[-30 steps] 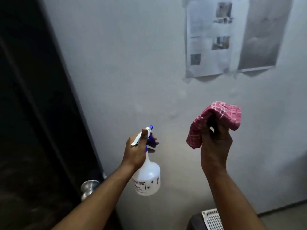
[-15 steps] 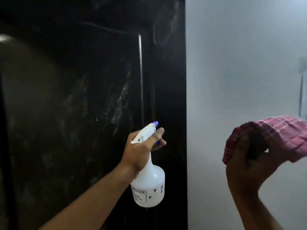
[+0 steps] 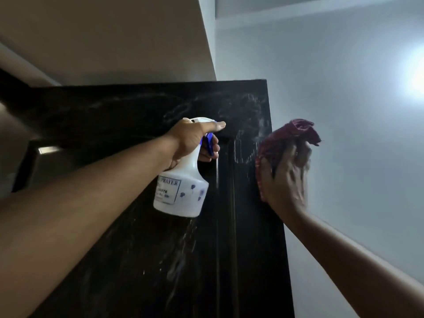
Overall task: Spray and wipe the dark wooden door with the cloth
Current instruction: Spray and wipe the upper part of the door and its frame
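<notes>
The dark wooden door (image 3: 142,255) fills the lower left and middle, seen from below up to its top edge. Wet, whitish streaks and droplets show near its top right corner. My left hand (image 3: 190,143) grips a white spray bottle (image 3: 181,191) with a blue trigger, its nozzle aimed at the door's upper part and fingers on the trigger. My right hand (image 3: 284,180), blurred, holds a bunched red checked cloth (image 3: 291,136) beside the door's right edge, near the streaks. Whether the cloth touches the door I cannot tell.
A pale grey wall (image 3: 344,111) runs to the right of the door, with a bright light (image 3: 415,76) at the far right. The ceiling (image 3: 103,31) shows above the door's top edge.
The view has swung from the wall to the door and tilted up to its top. Both hands have risen, the bottle near the top panel, the cloth at the door's right edge.
</notes>
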